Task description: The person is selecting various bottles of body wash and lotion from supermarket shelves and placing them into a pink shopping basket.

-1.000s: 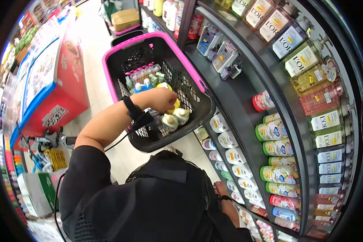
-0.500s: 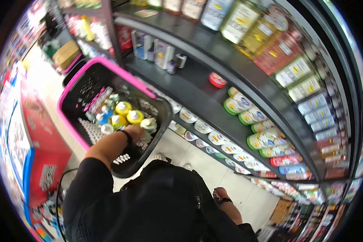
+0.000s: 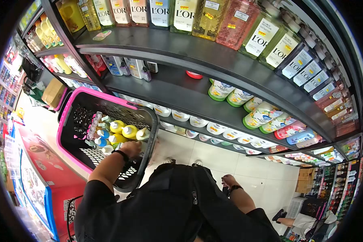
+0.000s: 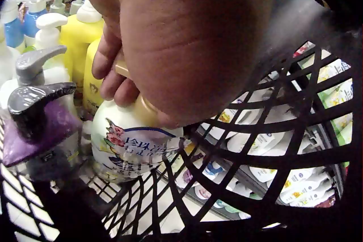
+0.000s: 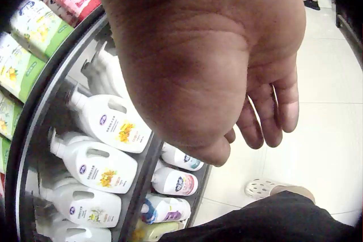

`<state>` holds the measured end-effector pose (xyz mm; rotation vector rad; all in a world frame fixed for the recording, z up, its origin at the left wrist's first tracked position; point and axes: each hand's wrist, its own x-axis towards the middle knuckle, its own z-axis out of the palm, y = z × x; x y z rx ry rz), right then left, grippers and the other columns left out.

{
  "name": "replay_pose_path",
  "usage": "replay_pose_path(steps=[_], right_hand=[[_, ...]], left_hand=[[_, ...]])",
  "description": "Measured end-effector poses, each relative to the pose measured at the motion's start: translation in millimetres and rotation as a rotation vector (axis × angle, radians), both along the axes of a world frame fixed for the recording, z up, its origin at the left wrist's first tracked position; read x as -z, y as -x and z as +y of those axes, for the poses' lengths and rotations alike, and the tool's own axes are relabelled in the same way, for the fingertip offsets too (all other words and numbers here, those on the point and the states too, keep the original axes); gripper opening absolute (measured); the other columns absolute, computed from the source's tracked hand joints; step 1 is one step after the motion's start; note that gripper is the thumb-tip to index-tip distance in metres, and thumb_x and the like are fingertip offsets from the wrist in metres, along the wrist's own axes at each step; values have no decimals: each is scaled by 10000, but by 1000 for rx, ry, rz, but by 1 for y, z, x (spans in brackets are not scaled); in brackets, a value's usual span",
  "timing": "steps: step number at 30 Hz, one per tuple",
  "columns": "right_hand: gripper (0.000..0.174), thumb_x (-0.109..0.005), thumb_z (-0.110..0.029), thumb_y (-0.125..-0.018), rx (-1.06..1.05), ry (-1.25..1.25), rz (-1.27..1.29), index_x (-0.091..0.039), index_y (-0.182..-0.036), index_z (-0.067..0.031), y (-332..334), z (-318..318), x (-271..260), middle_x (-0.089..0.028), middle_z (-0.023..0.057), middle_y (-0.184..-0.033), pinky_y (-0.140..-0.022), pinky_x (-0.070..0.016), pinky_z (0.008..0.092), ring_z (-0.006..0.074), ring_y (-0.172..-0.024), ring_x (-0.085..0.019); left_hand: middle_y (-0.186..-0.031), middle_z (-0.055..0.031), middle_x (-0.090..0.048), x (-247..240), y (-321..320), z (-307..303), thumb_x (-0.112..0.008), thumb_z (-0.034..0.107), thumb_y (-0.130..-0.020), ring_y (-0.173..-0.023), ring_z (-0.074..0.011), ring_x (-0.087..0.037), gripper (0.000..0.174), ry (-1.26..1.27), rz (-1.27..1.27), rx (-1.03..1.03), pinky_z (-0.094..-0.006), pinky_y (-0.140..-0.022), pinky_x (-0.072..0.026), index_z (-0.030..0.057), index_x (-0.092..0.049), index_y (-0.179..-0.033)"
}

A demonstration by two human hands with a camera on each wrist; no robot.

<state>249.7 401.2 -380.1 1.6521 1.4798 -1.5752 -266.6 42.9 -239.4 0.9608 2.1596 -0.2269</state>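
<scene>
My left hand [image 3: 131,149] reaches into a black basket with a pink rim [image 3: 105,96]. In the left wrist view the left hand [image 4: 181,43] has its fingers curled round the top of a white bottle [image 4: 127,142] with a flower label. Yellow bottles [image 4: 76,40] and a purple bottle with a dark pump [image 4: 45,120] stand beside it. My right hand [image 3: 229,181] hangs at my side; in the right wrist view that hand [image 5: 210,60] is empty, its fingers loosely bent.
Shelves [image 3: 149,42] of pump bottles curve along the front and right. White bottles [image 5: 108,123] line the lower shelves. A red freezer [image 3: 48,161] stands at the left, a cardboard box [image 3: 53,92] beyond the basket. At the lower right is another person [image 3: 302,222].
The head view has swung right, showing more shelf and floor. My left hand has moved from above the bottles to lower in the basket's near right corner. The right hand still hangs down.
</scene>
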Motion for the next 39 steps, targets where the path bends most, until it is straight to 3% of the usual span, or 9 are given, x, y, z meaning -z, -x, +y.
replay_pose_path(steps=[7, 16, 20, 23, 25, 27, 33, 37, 39], right_hand=[[250, -642, -194, -888, -160, -68, 11, -635, -1050, -4, 64, 32, -27, -624, 84, -864, -643, -541, 364, 217, -757, -644], [217, -630, -194, -880, -150, -57, 55, -642, -967, 5, 78, 35, -32, -636, 97, -831, -593, -531, 347, 209, -724, -645], [376, -690, -215, -871, -224, -16, 172, -612, -1174, -7, 99, 57, -24, -667, 103, -967, -654, -552, 345, 217, -805, -674], [423, -681, -210, -889, -314, -217, 310, -595, -1237, 15, 153, 58, -64, -692, 136, -1038, -699, -550, 336, 208, -841, -677], [366, -660, -163, -901, -409, -275, 523, -591, -1231, -23, 198, 61, -74, -677, 71, -999, -709, -542, 316, 167, -865, -655], [366, -669, -130, -909, -631, -419, 687, -584, -1248, -21, 252, 60, -87, -680, 79, -1033, -778, -541, 310, 163, -918, -657], [697, -788, -129, -829, -912, -364, 1152, -436, -1423, -33, 385, -70, -296, -611, 175, -1252, -965, -503, 384, 262, -1170, -607], [1000, -891, -78, -694, -955, -444, 1555, -323, -1516, -57, 410, -136, -376, -469, 156, -1465, -1102, -401, 413, 277, -1371, -462], [1037, -926, -141, -646, -939, -292, 1665, -341, -1499, -58, 406, -149, -388, -499, 173, -1436, -1099, -411, 425, 323, -1338, -488]], left_hand=[[-1153, -232, -680, -10, -6, 6, -573, 264, -919, -1109, -400, -649, 403, 20, 47, -4, -502, -950, -503, 35, -553, -1249], [-1167, -243, -678, -13, 4, 1, -542, 285, -919, -1127, -394, -645, 432, 13, -11, -146, -483, -954, -512, 45, -573, -1276], [-991, -221, -715, -19, 11, -27, -551, 353, -883, -966, -400, -690, 386, -135, 102, -94, -508, -835, -541, 74, -642, -1133], [-868, -202, -714, -94, 5, -35, -568, 357, -875, -848, -410, -695, 330, -179, 168, -96, -517, -754, -544, 70, -667, -1005], [-863, -216, -707, -141, 5, -44, -562, 364, -886, -837, -415, -689, 331, -229, 196, -146, -513, -749, -540, 55, -663, -955], [-861, -194, -692, -187, 0, -57, -619, 359, -873, -815, -399, -680, 311, -353, 245, -197, -483, -715, -534, 95, -651, -1034], [-762, -184, -643, -338, -32, -64, -722, 212, -799, -733, -398, -646, 293, -730, 516, -103, -469, -650, -503, 42, -640, -1024], [-755, -145, -644, -411, -63, -47, -734, 222, -794, -725, -373, -645, 306, -858, 597, 35, -451, -648, -497, 32, -643, -1017], [-745, -125, -639, -425, -76, -36, -739, 244, -794, -716, -360, -643, 313, -911, 589, 121, -443, -641, -492, 38, -650, -1012]])
